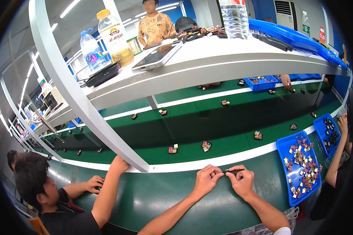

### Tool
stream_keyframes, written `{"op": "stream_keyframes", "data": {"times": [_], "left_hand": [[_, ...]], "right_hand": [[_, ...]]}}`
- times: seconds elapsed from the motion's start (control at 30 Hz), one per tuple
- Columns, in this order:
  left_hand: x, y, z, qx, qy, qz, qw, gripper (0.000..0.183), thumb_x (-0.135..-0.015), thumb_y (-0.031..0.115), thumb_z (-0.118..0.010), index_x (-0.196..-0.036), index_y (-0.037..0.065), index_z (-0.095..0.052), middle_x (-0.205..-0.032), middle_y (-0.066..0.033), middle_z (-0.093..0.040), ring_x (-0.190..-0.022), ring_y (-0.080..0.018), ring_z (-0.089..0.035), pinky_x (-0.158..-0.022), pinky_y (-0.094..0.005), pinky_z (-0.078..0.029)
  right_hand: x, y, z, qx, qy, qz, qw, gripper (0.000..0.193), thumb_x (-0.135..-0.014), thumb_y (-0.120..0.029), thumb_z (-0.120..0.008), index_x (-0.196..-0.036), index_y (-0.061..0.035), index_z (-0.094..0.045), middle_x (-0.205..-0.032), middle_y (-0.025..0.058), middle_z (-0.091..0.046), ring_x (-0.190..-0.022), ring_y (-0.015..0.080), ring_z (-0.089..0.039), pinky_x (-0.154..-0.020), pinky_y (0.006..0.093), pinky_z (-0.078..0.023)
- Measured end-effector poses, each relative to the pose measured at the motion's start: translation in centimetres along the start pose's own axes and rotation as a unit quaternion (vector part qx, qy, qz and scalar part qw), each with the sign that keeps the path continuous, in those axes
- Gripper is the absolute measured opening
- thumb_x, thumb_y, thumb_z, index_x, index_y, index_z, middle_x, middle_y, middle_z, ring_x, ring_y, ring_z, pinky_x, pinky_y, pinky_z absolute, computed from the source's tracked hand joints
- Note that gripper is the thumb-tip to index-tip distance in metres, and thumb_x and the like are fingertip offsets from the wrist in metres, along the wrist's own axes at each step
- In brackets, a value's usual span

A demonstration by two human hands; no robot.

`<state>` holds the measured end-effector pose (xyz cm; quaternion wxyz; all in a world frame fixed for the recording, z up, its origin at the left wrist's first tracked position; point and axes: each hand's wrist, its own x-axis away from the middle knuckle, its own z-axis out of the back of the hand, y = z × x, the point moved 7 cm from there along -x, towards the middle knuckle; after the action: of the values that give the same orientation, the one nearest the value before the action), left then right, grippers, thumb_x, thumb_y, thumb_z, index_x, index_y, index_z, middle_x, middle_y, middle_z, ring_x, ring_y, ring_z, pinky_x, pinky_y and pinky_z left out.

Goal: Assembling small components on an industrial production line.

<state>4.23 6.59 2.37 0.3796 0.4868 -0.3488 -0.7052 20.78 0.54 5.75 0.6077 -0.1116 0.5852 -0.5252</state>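
2 hands, left hand (206, 181) and right hand (242, 182), pinch 1 small dark part (234, 171).

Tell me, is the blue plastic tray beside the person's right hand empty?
No, the blue plastic tray is not empty: it holds many small mixed-colour parts, and it lies on the green bench to the right of the right hand.

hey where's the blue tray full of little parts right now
In the head view, the blue tray sits at the right on the green worktop, just right of the right hand, with a second blue tray beyond it.
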Motion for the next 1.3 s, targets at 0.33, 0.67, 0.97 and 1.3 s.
{"op": "stream_keyframes", "data": {"times": [0.33,0.67,0.97,1.3], "left_hand": [[0.2,0.3,0.0,-0.017,-0.013,0.008,1.000,0.009,-0.083,0.002,-0.081,-0.089,-0.002,-0.075,-0.078,-0.0032,-0.066,-0.059,-0.0048,-0.053,-0.055,-0.0228,-0.045],[0.1,-0.1,-0.1,-0.010,-0.014,0.011,1.000,0.008,-0.083,0.001,-0.080,-0.089,-0.002,-0.075,-0.078,-0.0034,-0.066,-0.056,-0.0052,-0.054,-0.053,-0.0226,-0.044],[0.2,-0.1,-0.2,0.001,-0.019,0.018,1.000,0.007,-0.084,0.000,-0.080,-0.089,-0.002,-0.075,-0.078,-0.0039,-0.066,-0.055,-0.0055,-0.055,-0.053,-0.0233,-0.044],[0.1,-0.1,-0.2,0.009,-0.022,0.023,0.999,0.008,-0.085,0.001,-0.080,-0.089,-0.003,-0.075,-0.079,-0.0045,-0.066,-0.055,-0.0062,-0.056,-0.052,-0.0237,-0.045]], "right_hand": [[0.6,1.0,-0.2,-0.006,0.009,0.002,1.000,0.023,-0.076,0.001,-0.082,-0.067,0.0041,-0.061,-0.088,0.0084,-0.077,-0.041,0.0078,-0.044,-0.042,0.0265,-0.033],[0.6,0.6,-0.2,0.021,-0.004,0.035,0.999,0.016,-0.077,0.002,-0.081,-0.072,0.0045,-0.066,-0.088,0.0073,-0.077,-0.041,0.0058,-0.044,-0.043,0.0250,-0.033],[0.7,0.2,-0.2,0.029,-0.005,0.042,0.999,0.016,-0.077,0.002,-0.080,-0.071,0.0042,-0.066,-0.090,0.0070,-0.077,-0.041,0.0062,-0.045,-0.042,0.0254,-0.034],[0.7,0.5,-0.2,0.028,-0.006,0.036,0.999,0.013,-0.077,0.001,-0.081,-0.073,0.0037,-0.068,-0.089,0.0064,-0.077,-0.041,0.0063,-0.046,-0.042,0.0251,-0.034]]}}
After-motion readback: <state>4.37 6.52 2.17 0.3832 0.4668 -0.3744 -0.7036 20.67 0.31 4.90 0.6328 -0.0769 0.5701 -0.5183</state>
